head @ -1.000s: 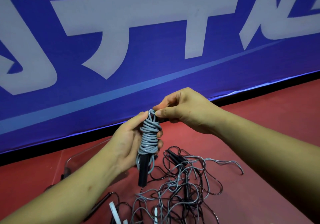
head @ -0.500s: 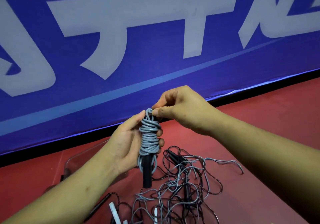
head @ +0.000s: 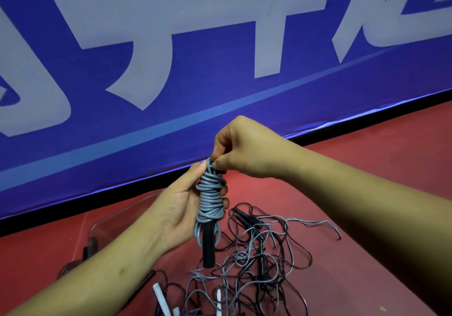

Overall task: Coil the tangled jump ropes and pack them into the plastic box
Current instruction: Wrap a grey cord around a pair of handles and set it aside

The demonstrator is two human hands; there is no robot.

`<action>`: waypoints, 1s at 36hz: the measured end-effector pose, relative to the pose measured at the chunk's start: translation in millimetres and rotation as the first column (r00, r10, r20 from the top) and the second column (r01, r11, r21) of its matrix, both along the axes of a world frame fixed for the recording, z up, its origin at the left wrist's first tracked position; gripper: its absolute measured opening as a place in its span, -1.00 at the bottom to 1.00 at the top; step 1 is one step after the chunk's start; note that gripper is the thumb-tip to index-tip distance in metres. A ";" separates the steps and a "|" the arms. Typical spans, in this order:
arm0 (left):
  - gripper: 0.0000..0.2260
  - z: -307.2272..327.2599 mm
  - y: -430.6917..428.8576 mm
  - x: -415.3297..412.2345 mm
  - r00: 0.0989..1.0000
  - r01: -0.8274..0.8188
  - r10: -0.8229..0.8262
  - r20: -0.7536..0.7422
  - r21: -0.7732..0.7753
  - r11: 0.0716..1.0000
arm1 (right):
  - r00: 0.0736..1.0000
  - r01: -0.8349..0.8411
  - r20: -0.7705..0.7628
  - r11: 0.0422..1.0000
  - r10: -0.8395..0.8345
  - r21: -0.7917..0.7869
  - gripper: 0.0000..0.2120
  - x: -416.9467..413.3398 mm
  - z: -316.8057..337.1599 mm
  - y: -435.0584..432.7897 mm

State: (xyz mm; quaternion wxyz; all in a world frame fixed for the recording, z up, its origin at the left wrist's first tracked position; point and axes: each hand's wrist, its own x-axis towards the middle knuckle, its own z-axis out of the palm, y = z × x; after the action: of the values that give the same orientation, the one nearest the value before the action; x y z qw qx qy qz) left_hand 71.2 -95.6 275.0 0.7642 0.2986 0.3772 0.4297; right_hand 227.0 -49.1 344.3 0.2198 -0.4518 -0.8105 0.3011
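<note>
Grey rope (head: 210, 198), wound round a black handle (head: 208, 247), stood upright in the grip of the left hand (head: 176, 208), which curled round it. The right hand (head: 244, 149) pinched its top end. Light, springy and likely slippery, it seemed best held mid-bundle. A tangle (head: 256, 254) of others lay on the red floor (head: 367, 181), beside the plastic box (head: 110, 217).

blue banner (head: 220, 95); red floor (head: 367, 173)

Grey rope coil (head: 210, 198), black handle (head: 208, 247), red floor (head: 367, 168).
</note>
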 end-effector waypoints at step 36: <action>-0.75 -18.2 -1.6 -20.5 0.939 -0.009 0.073 -0.335 0.187 0.982 | 0.816 0.227 -0.378 0.845 -0.436 -0.485 -0.77 -8.9 -62.6 7.9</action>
State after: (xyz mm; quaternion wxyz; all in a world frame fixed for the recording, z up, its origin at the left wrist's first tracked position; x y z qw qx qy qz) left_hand 50.7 -97.2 256.8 0.6476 0.4293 0.4687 0.4202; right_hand 218.1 -41.2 281.8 0.3595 -0.5377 -0.5537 0.5245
